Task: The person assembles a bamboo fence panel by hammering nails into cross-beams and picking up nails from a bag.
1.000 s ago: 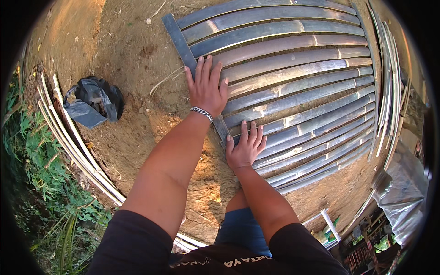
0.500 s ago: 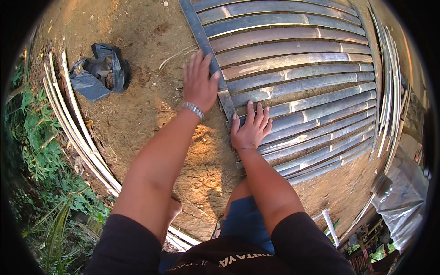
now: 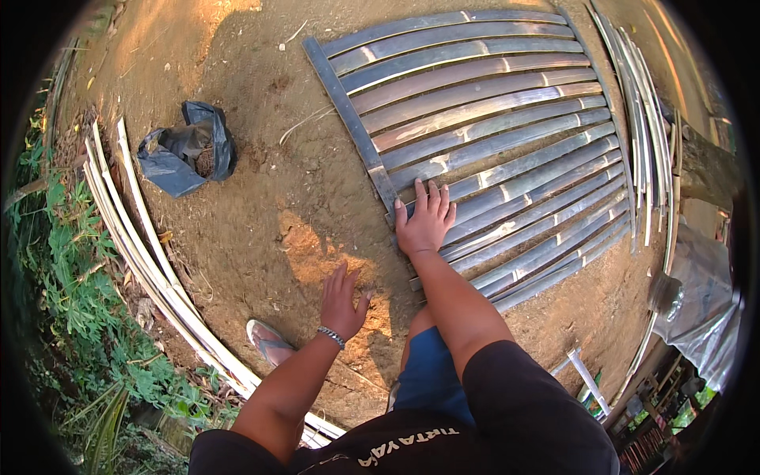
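A panel of flat bamboo slats (image 3: 483,103) lies on the dirt ground, with a long dark edge strip (image 3: 348,108) crossing the slat ends on its left side. My right hand (image 3: 425,220) rests with spread fingers on the slats, close to the lower end of that strip. Over bare soil, left of the panel and nearer my body, my left hand (image 3: 342,307) is held with its fingers stretched out and nothing in it. A bracelet circles the left wrist.
A black plastic bag (image 3: 178,162) stands crumpled and open on the soil at left. Pale bamboo strips (image 3: 131,237) lie in a bundle beside green plants (image 3: 71,269); more long strips (image 3: 645,119) lie right of the panel. Silvery sheeting (image 3: 704,301) hangs at far right.
My left hand has come off the dark edge strip and drawn back toward my body. The right hand stays on the slats. The view has shifted, showing the panel's far end.
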`<state>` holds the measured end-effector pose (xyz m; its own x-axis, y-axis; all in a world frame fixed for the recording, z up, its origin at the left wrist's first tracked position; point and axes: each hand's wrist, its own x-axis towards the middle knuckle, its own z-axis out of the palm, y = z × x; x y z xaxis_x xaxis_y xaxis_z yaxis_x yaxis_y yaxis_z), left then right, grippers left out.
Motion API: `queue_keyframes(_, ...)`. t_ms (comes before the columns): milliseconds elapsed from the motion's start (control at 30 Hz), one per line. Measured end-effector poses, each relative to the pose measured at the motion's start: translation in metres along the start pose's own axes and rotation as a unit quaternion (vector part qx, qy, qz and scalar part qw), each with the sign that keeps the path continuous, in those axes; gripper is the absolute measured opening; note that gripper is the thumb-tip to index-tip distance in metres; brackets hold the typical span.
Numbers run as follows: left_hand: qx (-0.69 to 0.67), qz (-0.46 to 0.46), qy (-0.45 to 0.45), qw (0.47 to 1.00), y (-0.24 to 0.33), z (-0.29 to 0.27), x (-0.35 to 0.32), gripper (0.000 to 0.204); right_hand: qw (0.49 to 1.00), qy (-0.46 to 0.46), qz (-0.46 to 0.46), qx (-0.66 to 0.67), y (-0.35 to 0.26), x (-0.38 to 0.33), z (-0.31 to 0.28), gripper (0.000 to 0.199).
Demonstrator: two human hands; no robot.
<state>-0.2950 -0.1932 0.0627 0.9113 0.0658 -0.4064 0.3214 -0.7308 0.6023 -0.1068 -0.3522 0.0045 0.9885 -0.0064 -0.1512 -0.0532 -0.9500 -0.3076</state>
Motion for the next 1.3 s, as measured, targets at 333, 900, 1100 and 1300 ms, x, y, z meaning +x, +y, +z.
queue_keyframes(333,0.023,-0.051,0.104,0.993,-0.058,-0.036,-0.023,0.049,0.998,-0.042,0.030,0.038,-0.011,-0.012,-0.021,0.078)
queue_keyframes(900,-0.073,-0.077,0.428,0.897,-0.060,-0.104,0.069,0.037,0.995,-0.054,-0.032,-0.076,-0.038,0.019,-0.007,0.075)
queue_keyframes(1100,0.074,-0.054,0.508,0.857,-0.081,-0.205,0.166,0.046,0.996,0.004,-0.063,-0.068,-0.029,0.018,0.005,0.074)
queue_keyframes(1300,0.089,-0.077,0.372,0.921,-0.119,-0.214,0.203,0.033,0.994,0.012,-0.079,-0.075,-0.031,0.015,0.012,0.075)
